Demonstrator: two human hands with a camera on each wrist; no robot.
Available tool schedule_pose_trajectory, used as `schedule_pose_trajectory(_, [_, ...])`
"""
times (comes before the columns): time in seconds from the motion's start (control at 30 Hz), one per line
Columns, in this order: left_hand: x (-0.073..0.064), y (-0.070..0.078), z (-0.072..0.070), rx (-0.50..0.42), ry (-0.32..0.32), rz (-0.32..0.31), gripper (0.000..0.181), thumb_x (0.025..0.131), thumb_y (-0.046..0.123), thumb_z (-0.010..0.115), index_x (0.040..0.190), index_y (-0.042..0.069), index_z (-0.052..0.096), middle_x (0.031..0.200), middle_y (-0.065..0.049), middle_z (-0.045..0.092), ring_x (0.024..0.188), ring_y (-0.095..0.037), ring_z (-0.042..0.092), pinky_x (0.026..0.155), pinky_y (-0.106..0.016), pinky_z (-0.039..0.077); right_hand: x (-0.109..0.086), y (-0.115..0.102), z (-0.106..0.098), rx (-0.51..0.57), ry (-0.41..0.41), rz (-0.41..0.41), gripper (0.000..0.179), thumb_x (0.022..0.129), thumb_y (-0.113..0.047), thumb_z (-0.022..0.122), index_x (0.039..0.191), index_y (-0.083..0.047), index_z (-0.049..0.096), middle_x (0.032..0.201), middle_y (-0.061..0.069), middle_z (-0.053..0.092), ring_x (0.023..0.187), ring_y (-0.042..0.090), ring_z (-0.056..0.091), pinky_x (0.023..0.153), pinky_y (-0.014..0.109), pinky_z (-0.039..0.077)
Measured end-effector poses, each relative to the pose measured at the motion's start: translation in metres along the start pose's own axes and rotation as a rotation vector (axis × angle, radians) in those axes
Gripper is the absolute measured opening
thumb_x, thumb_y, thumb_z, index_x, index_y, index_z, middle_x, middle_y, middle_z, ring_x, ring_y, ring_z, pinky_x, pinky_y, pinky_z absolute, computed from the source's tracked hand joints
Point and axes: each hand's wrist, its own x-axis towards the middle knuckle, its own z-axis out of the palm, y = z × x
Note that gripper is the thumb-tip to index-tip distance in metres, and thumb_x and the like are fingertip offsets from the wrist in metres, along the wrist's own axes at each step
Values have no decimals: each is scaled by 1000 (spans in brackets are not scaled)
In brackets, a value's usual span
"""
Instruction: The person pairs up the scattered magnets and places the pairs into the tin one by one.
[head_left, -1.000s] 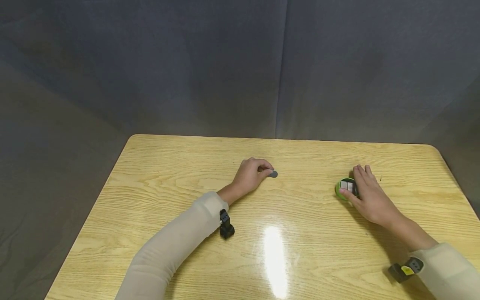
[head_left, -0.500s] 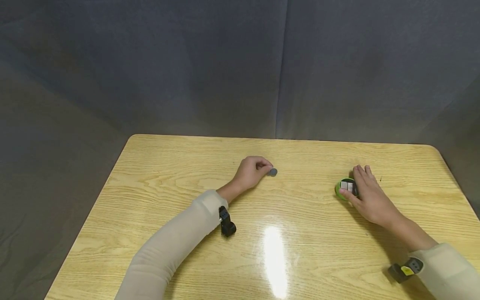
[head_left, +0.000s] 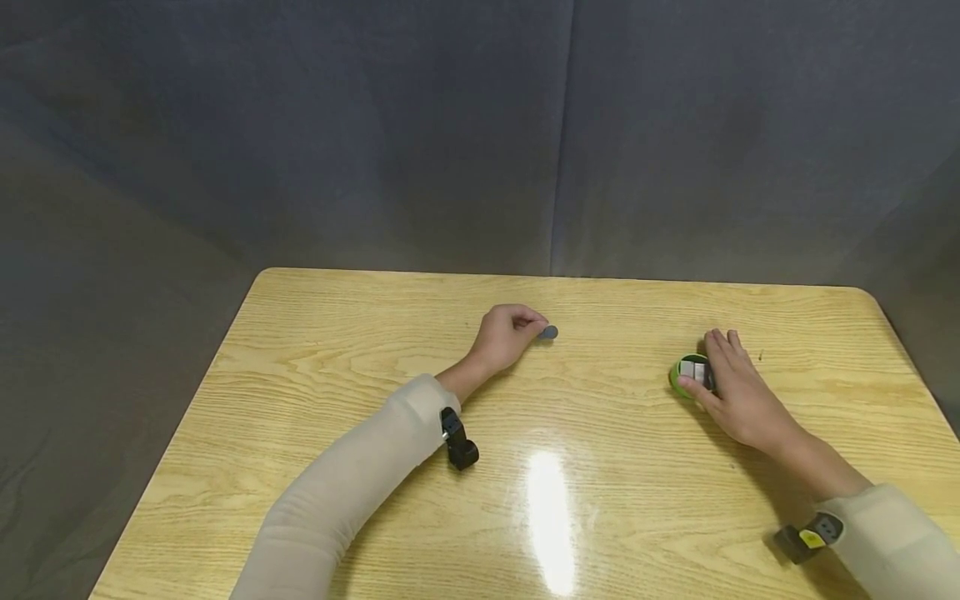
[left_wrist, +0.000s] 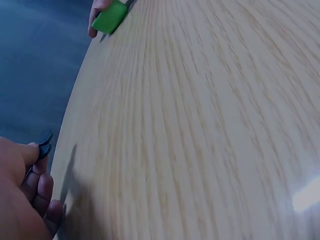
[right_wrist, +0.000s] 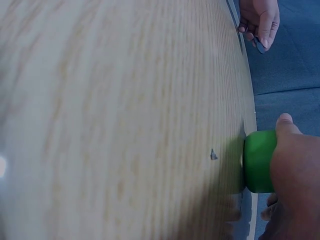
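My left hand [head_left: 504, 340] pinches small dark round discs between thumb and fingertips. In the left wrist view two overlapping dark discs [left_wrist: 45, 151] stick out past the thumb, above the hand's shadow on the wood. My right hand [head_left: 742, 398] grips a small green round container [head_left: 677, 385], thumb over its near rim and fingers along the far side. Inside the container, two silver-grey squares [head_left: 687, 372] show at the top; part of it is hidden under the hand. The right wrist view shows the container's smooth green side [right_wrist: 260, 161] upright on the table.
Both hands work over a light wood table [head_left: 360, 333] with rounded far corners. A dark grey cloth [head_left: 420, 150] hangs behind it. A small dark mark [right_wrist: 214, 155] lies on the wood near the container. Black cameras sit on both sleeves [head_left: 397, 429].
My left hand, with the discs between its fingertips, has shifted slightly away toward the table's far edge. The right hand and the green container stay where they were.
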Motion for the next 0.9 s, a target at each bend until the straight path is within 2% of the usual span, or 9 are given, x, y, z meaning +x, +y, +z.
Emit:
schedule_pose_trajectory(0.13, [4,6,5,-22,-1,14,15,99,15,69,103,4,79,104,-9,76,92,-20,68,81,-25,54,0,1,1,1,6,-6,85,107,-37,54,154,18,10,156,46,10,148,57,-2,120,63,0])
schedule_pose_trajectory(0.3, [7,17,15,-60,-12,4,16,100,15,68,104,4,79,105,-8,76,93,-19,69,82,-25,54,1,3,2,6,5,-4,85,107,-37,54,155,18,10,156,46,9,149,56,-3,120,63,0])
schedule_pose_trajectory(0.57, [10,30,32,-130,-28,3,17,100,15,68,105,2,79,104,-10,76,90,-17,69,77,-21,53,3,1,2,4,8,-4,85,107,-37,55,155,17,10,157,45,8,148,57,-2,120,63,1])
schedule_pose_trajectory(0.9, [13,43,53,-126,-38,-16,16,100,16,69,103,4,79,105,-7,76,88,-12,68,74,-19,52,1,-1,1,3,-2,1,85,107,-37,54,155,17,10,156,46,9,148,57,-2,120,63,0])
